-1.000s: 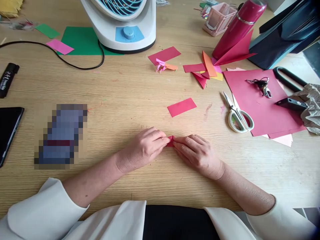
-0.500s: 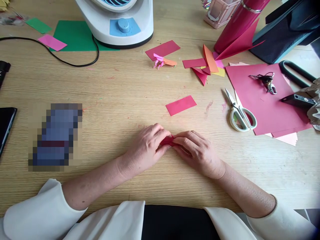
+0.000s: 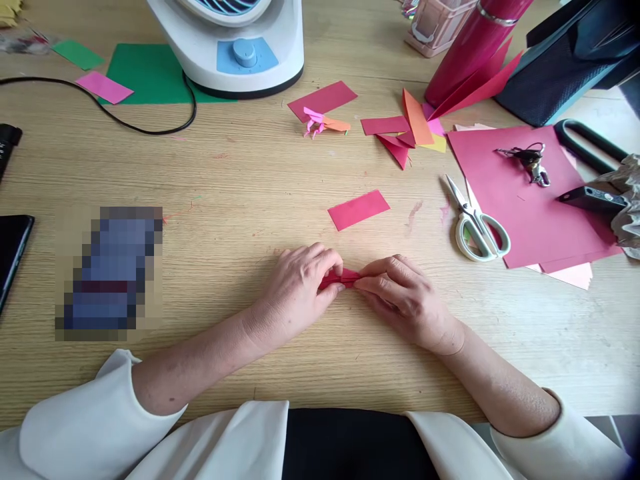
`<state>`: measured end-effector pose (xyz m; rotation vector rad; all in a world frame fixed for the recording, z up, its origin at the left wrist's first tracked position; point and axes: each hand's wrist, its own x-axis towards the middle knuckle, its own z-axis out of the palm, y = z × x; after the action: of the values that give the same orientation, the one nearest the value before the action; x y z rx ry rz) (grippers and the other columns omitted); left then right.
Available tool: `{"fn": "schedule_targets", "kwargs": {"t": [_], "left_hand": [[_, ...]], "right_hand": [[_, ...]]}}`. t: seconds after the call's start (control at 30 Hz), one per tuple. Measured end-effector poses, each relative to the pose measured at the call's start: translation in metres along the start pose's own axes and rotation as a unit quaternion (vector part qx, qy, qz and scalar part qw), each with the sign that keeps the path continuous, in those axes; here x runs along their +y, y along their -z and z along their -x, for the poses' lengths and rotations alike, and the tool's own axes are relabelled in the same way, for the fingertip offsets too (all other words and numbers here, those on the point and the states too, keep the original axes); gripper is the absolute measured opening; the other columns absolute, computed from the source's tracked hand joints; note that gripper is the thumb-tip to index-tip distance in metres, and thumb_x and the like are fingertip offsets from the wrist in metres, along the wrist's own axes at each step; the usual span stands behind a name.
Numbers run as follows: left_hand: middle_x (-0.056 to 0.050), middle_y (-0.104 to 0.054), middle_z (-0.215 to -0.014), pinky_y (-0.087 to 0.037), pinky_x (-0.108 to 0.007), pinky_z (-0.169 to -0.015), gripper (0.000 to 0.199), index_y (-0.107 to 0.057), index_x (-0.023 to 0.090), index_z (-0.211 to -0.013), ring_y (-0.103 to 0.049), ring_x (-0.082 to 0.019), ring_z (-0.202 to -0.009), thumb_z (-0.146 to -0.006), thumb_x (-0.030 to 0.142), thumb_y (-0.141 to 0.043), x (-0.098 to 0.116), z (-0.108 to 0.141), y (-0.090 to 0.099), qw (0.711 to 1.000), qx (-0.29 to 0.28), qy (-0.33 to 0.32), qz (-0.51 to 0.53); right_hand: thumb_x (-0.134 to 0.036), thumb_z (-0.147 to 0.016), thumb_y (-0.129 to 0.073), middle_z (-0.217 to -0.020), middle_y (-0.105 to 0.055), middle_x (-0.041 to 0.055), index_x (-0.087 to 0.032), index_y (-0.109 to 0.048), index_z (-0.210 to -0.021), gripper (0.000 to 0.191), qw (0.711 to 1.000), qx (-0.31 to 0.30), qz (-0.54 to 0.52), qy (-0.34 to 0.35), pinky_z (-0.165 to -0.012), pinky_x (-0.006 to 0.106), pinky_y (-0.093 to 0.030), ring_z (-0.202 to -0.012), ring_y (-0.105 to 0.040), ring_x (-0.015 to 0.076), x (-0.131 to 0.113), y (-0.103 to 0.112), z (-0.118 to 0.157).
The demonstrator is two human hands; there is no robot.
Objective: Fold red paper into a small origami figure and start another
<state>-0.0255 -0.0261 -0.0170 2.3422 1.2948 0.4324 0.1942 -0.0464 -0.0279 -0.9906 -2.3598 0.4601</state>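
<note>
At lower centre: left hand (image 3: 303, 293), fingers closed on the left end of one folded red paper (image 3: 345, 278); right hand (image 3: 413, 303), fingertips pinching its right end. Just above, upper side of centre: one flat red strip (image 3: 359, 210). Right of centre: white-handled scissors (image 3: 477, 227), beside red sheets (image 3: 530, 220).

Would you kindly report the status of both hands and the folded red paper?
Left hand, right hand: both pinching the folded red paper. Loose red strip lies just beyond, untouched. Scissors off to the right, away from both hands.
</note>
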Motion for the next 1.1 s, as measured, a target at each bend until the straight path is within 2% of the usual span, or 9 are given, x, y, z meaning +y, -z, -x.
{"fn": "schedule_targets", "kwargs": {"t": [0.13, 0.27, 0.37, 0.47, 0.53, 0.77, 0.93, 1.0, 1.1], "left_hand": [[0.001, -0.064, -0.086, -0.038, -0.033, -0.069, 0.01, -0.06, 0.022, -0.083, -0.061, -0.019, -0.08, -0.086, 0.019, -0.068, 0.001, -0.002, 0.0, 1.0, 0.001, -0.001, -0.009], [-0.001, -0.066, -0.091, -0.04, -0.034, -0.071, 0.003, -0.062, 0.021, -0.088, -0.061, -0.019, -0.082, -0.091, 0.019, -0.062, -0.002, 0.004, -0.002, 0.999, 0.011, -0.026, -0.025], [-0.003, -0.071, -0.104, -0.043, -0.036, -0.077, 0.016, -0.066, 0.022, -0.104, -0.063, -0.019, -0.089, -0.096, 0.015, -0.053, -0.005, 0.014, -0.003, 0.991, 0.052, -0.11, -0.057], [-0.004, -0.07, -0.126, -0.044, -0.039, -0.084, 0.029, -0.064, 0.022, -0.12, -0.063, -0.021, -0.106, -0.098, 0.01, -0.049, -0.009, 0.023, -0.003, 0.964, 0.084, -0.217, -0.127], [-0.005, -0.068, -0.131, -0.044, -0.042, -0.089, 0.032, -0.064, 0.018, -0.123, -0.061, -0.023, -0.115, -0.098, 0.007, -0.047, -0.011, 0.026, -0.002, 0.949, 0.087, -0.255, -0.163], [-0.008, -0.065, -0.135, -0.043, -0.048, -0.101, 0.035, -0.059, 0.01, -0.131, -0.06, -0.026, -0.12, -0.096, 0.009, -0.053, -0.009, 0.029, -0.005, 0.945, 0.063, -0.243, -0.209], [-0.012, -0.065, -0.135, -0.041, -0.05, -0.11, 0.036, -0.057, 0.007, -0.131, -0.057, -0.026, -0.128, -0.096, 0.006, -0.05, -0.01, 0.03, -0.009, 0.947, 0.057, -0.252, -0.191], [-0.013, -0.067, -0.131, -0.044, -0.047, -0.109, 0.034, -0.06, 0.007, -0.128, -0.059, -0.025, -0.125, -0.096, 0.006, -0.05, -0.01, 0.028, -0.011, 0.952, 0.065, -0.251, -0.164], [-0.012, -0.07, -0.123, -0.052, -0.039, -0.099, 0.025, -0.066, 0.009, -0.116, -0.064, -0.024, -0.114, -0.096, 0.008, -0.052, -0.008, 0.022, -0.013, 0.962, 0.082, -0.228, -0.128]], "right_hand": [[-0.011, -0.098, -0.052, -0.107, -0.069, 0.0085, -0.021, -0.064, -0.124, 0.031, 0.99, -0.045, 0.095, 0.093, -0.078, 0.04, -0.046, -0.093, -0.058, 0.0221, 0.002, 0.007, 0.002], [-0.009, -0.099, -0.049, -0.107, -0.07, 0.0095, -0.017, -0.065, -0.12, 0.028, 0.981, -0.08, 0.126, 0.125, -0.076, 0.04, -0.046, -0.089, -0.057, 0.0223, -0.001, 0.008, 0.0], [-0.009, -0.099, -0.048, -0.105, -0.069, 0.011, -0.013, -0.066, -0.114, 0.024, 0.984, -0.075, 0.121, 0.107, -0.074, 0.039, -0.047, -0.086, -0.057, 0.0214, -0.002, 0.007, -0.002], [-0.009, -0.1, -0.047, -0.101, -0.068, 0.0114, -0.012, -0.065, -0.114, 0.023, 0.987, -0.076, 0.105, 0.095, -0.073, 0.038, -0.047, -0.084, -0.057, 0.0211, -0.001, 0.006, -0.002], [-0.01, -0.1, -0.047, -0.1, -0.068, 0.0116, -0.011, -0.065, -0.113, 0.023, 0.988, -0.077, 0.097, 0.097, -0.072, 0.037, -0.047, -0.082, -0.056, 0.0208, 0.0, 0.006, -0.002], [-0.009, -0.1, -0.046, -0.096, -0.069, 0.0106, -0.011, -0.066, -0.11, 0.022, 0.99, -0.077, 0.096, 0.068, -0.074, 0.036, -0.048, -0.078, -0.057, 0.0194, 0.0, 0.012, -0.001], [-0.009, -0.097, -0.052, -0.094, -0.069, 0.0097, -0.013, -0.068, -0.102, 0.018, 0.981, -0.068, 0.144, 0.11, -0.071, 0.036, -0.045, -0.08, -0.058, 0.0196, 0.002, 0.016, 0.001], [-0.009, -0.095, -0.055, -0.094, -0.07, 0.0097, -0.013, -0.069, -0.1, 0.015, 0.977, -0.061, 0.162, 0.122, -0.07, 0.036, -0.044, -0.08, -0.058, 0.0199, 0.003, 0.017, 0.001], [-0.009, -0.093, -0.058, -0.092, -0.071, 0.0098, -0.011, -0.069, -0.096, 0.011, 0.975, -0.051, 0.173, 0.129, -0.068, 0.036, -0.044, -0.078, -0.058, 0.0196, 0.003, 0.017, 0.001]]}}
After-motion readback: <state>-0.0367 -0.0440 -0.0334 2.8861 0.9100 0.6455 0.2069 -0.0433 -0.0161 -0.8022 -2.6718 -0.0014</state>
